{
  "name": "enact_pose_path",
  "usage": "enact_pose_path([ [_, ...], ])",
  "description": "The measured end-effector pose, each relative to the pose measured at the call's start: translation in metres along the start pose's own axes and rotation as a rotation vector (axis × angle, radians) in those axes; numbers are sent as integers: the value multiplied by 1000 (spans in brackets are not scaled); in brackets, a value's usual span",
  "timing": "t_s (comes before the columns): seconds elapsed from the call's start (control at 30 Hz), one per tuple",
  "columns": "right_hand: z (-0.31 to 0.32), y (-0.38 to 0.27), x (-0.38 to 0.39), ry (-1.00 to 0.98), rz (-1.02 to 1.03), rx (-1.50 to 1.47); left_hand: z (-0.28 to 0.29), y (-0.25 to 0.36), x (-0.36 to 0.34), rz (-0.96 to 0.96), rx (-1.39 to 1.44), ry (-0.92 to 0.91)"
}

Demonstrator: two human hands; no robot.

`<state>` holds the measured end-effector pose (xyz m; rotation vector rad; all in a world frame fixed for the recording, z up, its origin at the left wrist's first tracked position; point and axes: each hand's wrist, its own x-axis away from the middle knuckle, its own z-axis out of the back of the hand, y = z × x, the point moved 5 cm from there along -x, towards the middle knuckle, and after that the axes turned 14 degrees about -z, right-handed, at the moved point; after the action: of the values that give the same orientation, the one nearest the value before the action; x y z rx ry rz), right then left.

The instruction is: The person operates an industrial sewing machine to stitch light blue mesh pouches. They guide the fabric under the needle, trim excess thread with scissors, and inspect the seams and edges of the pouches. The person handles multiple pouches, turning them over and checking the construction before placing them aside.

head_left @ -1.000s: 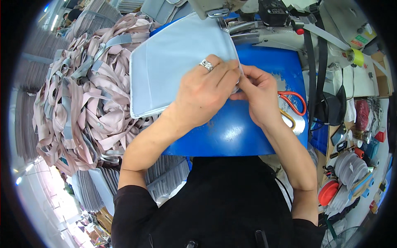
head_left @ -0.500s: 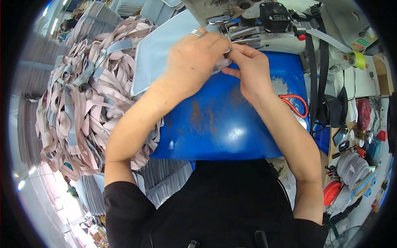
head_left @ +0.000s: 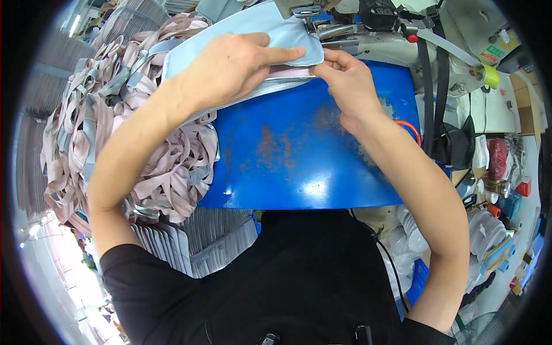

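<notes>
Since the earlier frame, the left hand [head_left: 233,66] has shifted leftward along the light-blue panel [head_left: 282,29], upper centre; its index finger [head_left: 284,56] lies extended, and I cannot tell what its other fingers grip. I see the right hand [head_left: 348,80] pinching the panel's right corner, fingertips partly hidden. Behind the right forearm [head_left: 408,167], a red handle [head_left: 410,129] barely shows. Upper right, a green label [head_left: 491,54] is too small for me to read. Machine parts [head_left: 339,45], cut off above, crowd the panel; pinkish straps [head_left: 75,144] heap left of the blue tabletop [head_left: 299,161].

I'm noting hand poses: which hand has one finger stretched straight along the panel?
The left hand: its finger points across the panel toward the right corner. The right hand instead has bent fingers close to the thumb there.
</notes>
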<state>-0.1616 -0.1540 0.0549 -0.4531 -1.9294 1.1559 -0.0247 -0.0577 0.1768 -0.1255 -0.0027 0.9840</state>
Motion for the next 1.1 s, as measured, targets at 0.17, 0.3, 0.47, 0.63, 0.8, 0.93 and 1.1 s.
enact_pose_path([
  [0.17, 2, 0, 7, -38, -43, -108, 12, -6, -15, -82, 51, -50],
  [0.3, -3, 3, -5, -63, -31, -205, 16, -5, -29, -79, -21, -110],
  [0.47, -8, 1, -15, -20, -49, -310, 16, -9, -43, -103, -144, -219],
  [0.63, -6, -3, -10, -8, -114, -236, 14, 1, -48, -86, -227, -265],
  [0.8, -4, 1, -14, 7, -86, -300, 11, 9, -52, -38, -213, -258],
  [0.93, -4, 0, -17, 24, -68, -344, 1, 17, -57, 46, -250, -270],
  [1.1, -4, 2, -17, 15, -39, -366, -9, 29, -57, 132, -271, -193],
])
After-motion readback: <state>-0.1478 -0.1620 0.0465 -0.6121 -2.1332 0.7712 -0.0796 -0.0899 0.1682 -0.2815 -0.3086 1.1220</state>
